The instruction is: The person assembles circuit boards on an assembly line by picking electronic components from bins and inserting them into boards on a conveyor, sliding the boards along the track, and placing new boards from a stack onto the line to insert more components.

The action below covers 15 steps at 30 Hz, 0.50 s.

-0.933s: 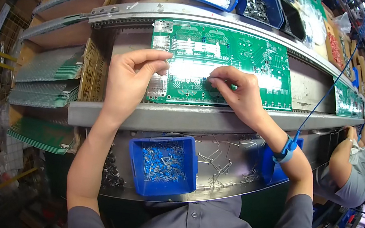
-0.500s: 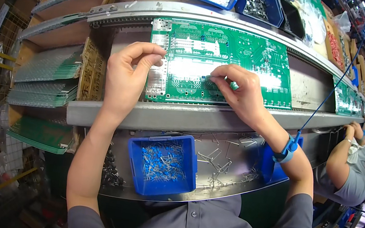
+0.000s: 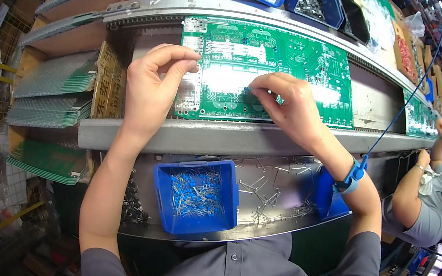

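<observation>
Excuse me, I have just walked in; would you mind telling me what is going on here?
Someone in a grey shirt has both bare hands over a green circuit board set between metal rails. The right hand is bent in a pinching pose above the board; whether it grips a part cannot be made out. The left hand is by the board's left end. A blue bin of blue-bodied leaded components stands nearer the person.

Electronics assembly workshop: printed circuit board point(image 3: 308, 54), one o'clock, on conveyor rails point(image 3: 204, 136); blue parts bins point(image 3: 321, 21), twelve-thirty; stacked boards point(image 3: 55, 82), nine o'clock; co-worker point(image 3: 422, 208), three o'clock.
</observation>
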{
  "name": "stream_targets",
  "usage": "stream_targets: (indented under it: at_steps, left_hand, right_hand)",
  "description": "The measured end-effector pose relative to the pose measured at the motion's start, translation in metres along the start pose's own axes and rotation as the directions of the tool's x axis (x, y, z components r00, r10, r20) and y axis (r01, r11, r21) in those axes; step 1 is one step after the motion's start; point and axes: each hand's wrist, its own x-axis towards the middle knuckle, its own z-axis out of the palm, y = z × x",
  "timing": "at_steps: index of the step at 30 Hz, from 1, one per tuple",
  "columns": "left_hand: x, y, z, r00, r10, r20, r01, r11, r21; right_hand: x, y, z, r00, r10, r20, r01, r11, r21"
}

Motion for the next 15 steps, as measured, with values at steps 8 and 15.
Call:
stream_targets:
  at_steps: [8, 15]
  left_hand:
    - [0.0002, -0.0018, -0.0015, 1.000, 0.004, -0.004, -0.004, 1.000, -0.017]
    - [-0.0009, -0.0027, -0.0016, 1.000, 0.016, 0.005, -0.016, 1.000, 0.015]
  right_hand:
    - [-0.0025, 0.0010, 0.0037, 1.000, 0.022, 0.015, -0.022, 0.999, 0.024]
    - [-0.0014, 0.0028, 0.0047, 0.996, 0.066, 0.055, -0.069, 0.997, 0.043]
